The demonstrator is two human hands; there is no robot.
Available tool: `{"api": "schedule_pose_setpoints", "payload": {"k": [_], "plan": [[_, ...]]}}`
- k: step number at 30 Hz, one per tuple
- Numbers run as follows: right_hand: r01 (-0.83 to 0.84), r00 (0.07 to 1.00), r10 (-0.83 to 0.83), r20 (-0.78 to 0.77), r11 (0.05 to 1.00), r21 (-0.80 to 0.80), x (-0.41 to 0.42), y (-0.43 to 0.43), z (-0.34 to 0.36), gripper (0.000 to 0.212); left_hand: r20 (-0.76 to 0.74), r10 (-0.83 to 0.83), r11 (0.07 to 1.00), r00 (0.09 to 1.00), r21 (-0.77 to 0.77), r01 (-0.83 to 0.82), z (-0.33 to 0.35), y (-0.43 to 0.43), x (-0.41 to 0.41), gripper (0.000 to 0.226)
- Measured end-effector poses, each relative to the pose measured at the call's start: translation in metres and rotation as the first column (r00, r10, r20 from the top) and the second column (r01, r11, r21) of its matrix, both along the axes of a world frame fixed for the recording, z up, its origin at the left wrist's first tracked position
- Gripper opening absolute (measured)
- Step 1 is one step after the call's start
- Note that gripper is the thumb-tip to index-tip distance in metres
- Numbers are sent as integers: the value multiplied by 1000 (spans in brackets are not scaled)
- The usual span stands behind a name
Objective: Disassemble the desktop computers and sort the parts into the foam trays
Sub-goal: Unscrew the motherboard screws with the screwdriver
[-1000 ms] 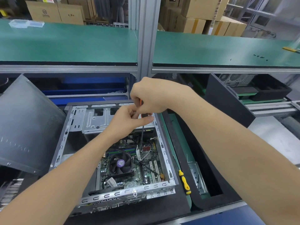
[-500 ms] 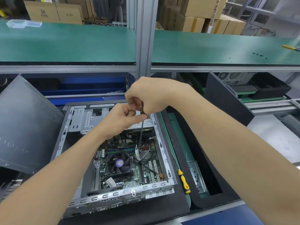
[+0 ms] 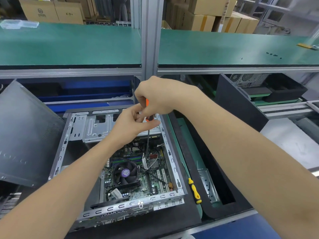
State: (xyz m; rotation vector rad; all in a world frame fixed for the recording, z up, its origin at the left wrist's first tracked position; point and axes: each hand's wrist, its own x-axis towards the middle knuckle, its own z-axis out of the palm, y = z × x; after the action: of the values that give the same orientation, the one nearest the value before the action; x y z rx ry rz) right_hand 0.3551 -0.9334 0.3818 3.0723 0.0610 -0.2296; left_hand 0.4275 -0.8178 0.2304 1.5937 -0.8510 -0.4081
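Right fingers (image 3: 140, 100) curl tight round the orange handle of a screwdriver (image 3: 148, 140); the left fingers (image 3: 137, 116) and thumb, also curled, pinch its lower handle. The tool stands near upright, handle up, shaft pointing down into the open computer (image 3: 69, 135), its tip lost among cables above the motherboard (image 3: 155, 183). The right hand (image 3: 160, 95) and left hand (image 3: 127, 126) meet over the computer's far end. It lies flat on black foam (image 3: 172, 219), long axis running away from the person. A yellow screwdriver (image 3: 195, 192) lies just beside its right wall.
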Motion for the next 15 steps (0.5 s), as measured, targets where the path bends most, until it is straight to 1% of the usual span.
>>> {"api": "schedule_pose_setpoints", "payload": {"k": [1, 3, 4, 6, 7, 9, 11, 13, 15], "plan": [[-22, 999, 22, -26, 1000, -1, -1, -1, 3, 16, -6, -26, 1000, 1000, 16, 26, 0, 1, 1, 42], [-69, 996, 69, -52, 998, -3, -4, -3, 7, 15, -9, -68, 997, 998, 38, 68, 4, 4, 1, 46], [-85, 995, 85, -59, 996, -3, -4, -3, 7, 19, -6, -86, 995, 996, 47, 86, 6, 6, 2, 44], [-101, 993, 100, -66, 995, -7, -5, -2, 6, 28, 9, -133, 989, 991, 64, 132, 10, 9, 1, 30], [-107, 993, 106, -61, 994, -7, -5, -1, 4, 30, 11, -157, 985, 988, 75, 156, 11, 10, 1, 31], [-113, 992, 112, -56, 994, -9, -5, 0, 2, 29, -14, -199, 976, 980, 90, 199, 13, 12, 2, 50], [-103, 992, 102, -78, 995, -5, -5, 0, 2, 29, -51, -225, 969, 973, 90, 228, 14, 12, 2, 59], [-95, 991, 95, -91, 995, 9, -7, 0, 3, 27, -55, -217, 972, 975, 84, 221, 15, 12, 1, 61], [-89, 993, 91, -74, 995, 34, -7, -1, 3, 22, -48, -191, 978, 980, 72, 194, 13, 11, 1, 52]]}}
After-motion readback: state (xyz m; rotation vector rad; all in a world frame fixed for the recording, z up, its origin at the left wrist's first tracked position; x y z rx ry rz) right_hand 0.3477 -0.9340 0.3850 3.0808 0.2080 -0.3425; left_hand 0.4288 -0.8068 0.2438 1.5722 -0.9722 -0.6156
